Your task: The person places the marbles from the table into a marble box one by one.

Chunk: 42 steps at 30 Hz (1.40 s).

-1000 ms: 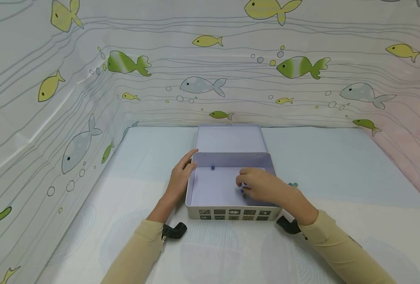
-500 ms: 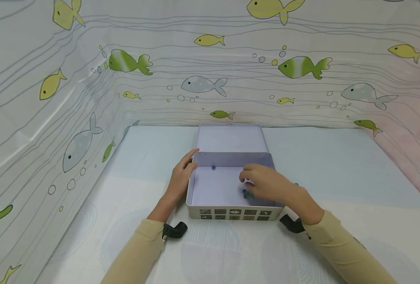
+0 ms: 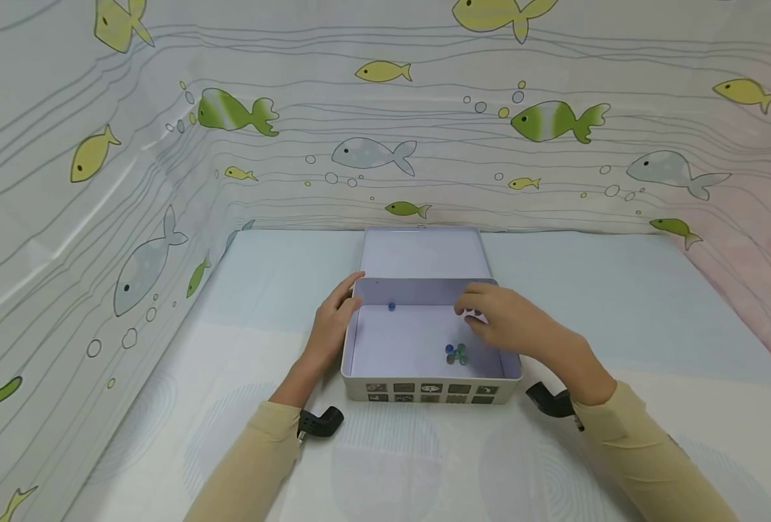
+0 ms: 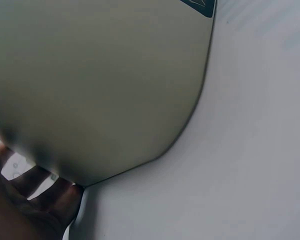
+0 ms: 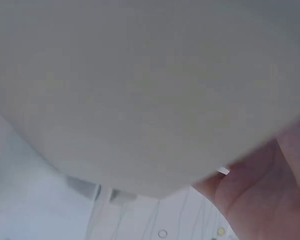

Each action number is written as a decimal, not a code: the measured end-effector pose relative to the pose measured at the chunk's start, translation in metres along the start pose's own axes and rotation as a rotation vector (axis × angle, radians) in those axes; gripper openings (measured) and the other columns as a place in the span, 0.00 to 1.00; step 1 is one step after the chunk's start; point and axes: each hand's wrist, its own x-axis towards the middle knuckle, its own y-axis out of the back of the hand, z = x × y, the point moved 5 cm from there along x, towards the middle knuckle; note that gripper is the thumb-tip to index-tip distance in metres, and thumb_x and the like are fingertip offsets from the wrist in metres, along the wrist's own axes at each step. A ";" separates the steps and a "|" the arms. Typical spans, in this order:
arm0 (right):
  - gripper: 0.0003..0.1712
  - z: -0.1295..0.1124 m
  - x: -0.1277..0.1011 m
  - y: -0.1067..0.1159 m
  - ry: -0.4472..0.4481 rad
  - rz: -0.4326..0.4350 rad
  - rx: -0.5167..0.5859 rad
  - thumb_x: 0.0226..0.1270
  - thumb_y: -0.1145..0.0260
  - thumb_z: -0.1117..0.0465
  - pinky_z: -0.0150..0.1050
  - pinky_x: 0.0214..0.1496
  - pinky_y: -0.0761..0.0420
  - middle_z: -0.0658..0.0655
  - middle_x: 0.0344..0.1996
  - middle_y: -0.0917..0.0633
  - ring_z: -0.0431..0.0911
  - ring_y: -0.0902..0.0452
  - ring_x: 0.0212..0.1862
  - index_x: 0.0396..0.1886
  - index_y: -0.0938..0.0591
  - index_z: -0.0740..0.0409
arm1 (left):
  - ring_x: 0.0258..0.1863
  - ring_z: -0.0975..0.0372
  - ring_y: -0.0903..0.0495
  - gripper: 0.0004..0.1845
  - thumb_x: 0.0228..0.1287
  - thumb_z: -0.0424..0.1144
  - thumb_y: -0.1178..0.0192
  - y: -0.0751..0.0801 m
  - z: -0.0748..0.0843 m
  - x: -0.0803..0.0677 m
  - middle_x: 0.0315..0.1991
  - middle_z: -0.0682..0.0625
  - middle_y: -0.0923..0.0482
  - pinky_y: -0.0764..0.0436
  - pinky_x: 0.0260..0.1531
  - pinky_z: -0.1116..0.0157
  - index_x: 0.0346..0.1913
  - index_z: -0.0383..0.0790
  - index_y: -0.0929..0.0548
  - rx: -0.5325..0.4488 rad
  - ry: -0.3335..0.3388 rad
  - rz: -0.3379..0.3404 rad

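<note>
While you sit at the table (image 3: 620, 304), your two tan sleeves come in from the bottom. Your left hand (image 3: 328, 330) lies flat along the left wall of the open tin box (image 3: 424, 391). Its fingers are straight and touch the wall near the back corner; they hold nothing. Your right hand (image 3: 509, 322) hangs over the right side of the box, with loosely bent fingers that point to the left. Something small and pale shows under the fingertips, but you cannot tell if the hand has hold of it. Down in the box, near the front, a little bunch of marbles (image 3: 456, 354) lies close together, just in front of your right hand. One blue marble (image 3: 391, 307) sits alone by the back wall. Behind it, the box's lid (image 3: 421, 254) lies open. Farthest away hangs a fish curtain (image 3: 372, 156).
</note>
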 end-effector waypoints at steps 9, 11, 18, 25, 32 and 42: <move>0.11 0.011 -0.009 0.019 0.014 0.105 0.026 0.62 0.34 0.72 0.41 0.45 0.17 0.51 0.40 0.16 0.43 0.19 0.43 0.41 0.14 0.55 | 0.70 0.56 0.31 0.24 0.76 0.48 0.55 0.001 0.001 0.001 0.71 0.55 0.31 0.36 0.71 0.46 0.72 0.71 0.34 -0.013 0.028 -0.014; 0.12 0.013 -0.011 0.021 0.021 0.123 0.026 0.62 0.34 0.73 0.40 0.44 0.17 0.51 0.40 0.16 0.43 0.19 0.42 0.41 0.14 0.56 | 0.71 0.54 0.32 0.25 0.77 0.46 0.55 0.001 0.001 0.002 0.72 0.52 0.31 0.36 0.71 0.46 0.73 0.67 0.35 -0.022 0.038 -0.025; 0.11 0.020 -0.015 0.027 0.009 0.154 0.018 0.61 0.33 0.73 0.40 0.42 0.17 0.50 0.37 0.17 0.42 0.21 0.40 0.40 0.14 0.56 | 0.72 0.52 0.32 0.26 0.77 0.44 0.55 0.001 0.000 0.004 0.73 0.50 0.32 0.37 0.72 0.45 0.74 0.63 0.35 -0.028 0.040 -0.039; 0.12 0.029 -0.018 0.029 -0.077 0.120 -0.009 0.62 0.34 0.72 0.43 0.45 0.17 0.52 0.41 0.16 0.45 0.20 0.42 0.44 0.15 0.57 | 0.70 0.56 0.31 0.24 0.76 0.50 0.56 -0.001 0.001 0.001 0.71 0.55 0.30 0.36 0.71 0.46 0.71 0.72 0.34 -0.014 0.005 -0.008; 0.15 0.043 -0.025 0.034 -0.224 0.054 -0.070 0.65 0.36 0.68 0.49 0.48 0.18 0.57 0.47 0.16 0.53 0.18 0.47 0.51 0.16 0.59 | 0.71 0.54 0.32 0.25 0.77 0.48 0.55 -0.001 0.000 0.002 0.72 0.52 0.32 0.38 0.72 0.45 0.74 0.66 0.35 -0.030 0.019 -0.023; 0.15 0.062 -0.034 0.029 -0.338 -0.141 -0.126 0.62 0.34 0.65 0.45 0.34 0.22 0.58 0.38 0.15 0.49 0.22 0.36 0.49 0.15 0.59 | 0.74 0.52 0.35 0.27 0.77 0.42 0.56 0.004 0.036 -0.014 0.74 0.48 0.35 0.37 0.72 0.46 0.76 0.53 0.36 -0.013 0.030 -0.049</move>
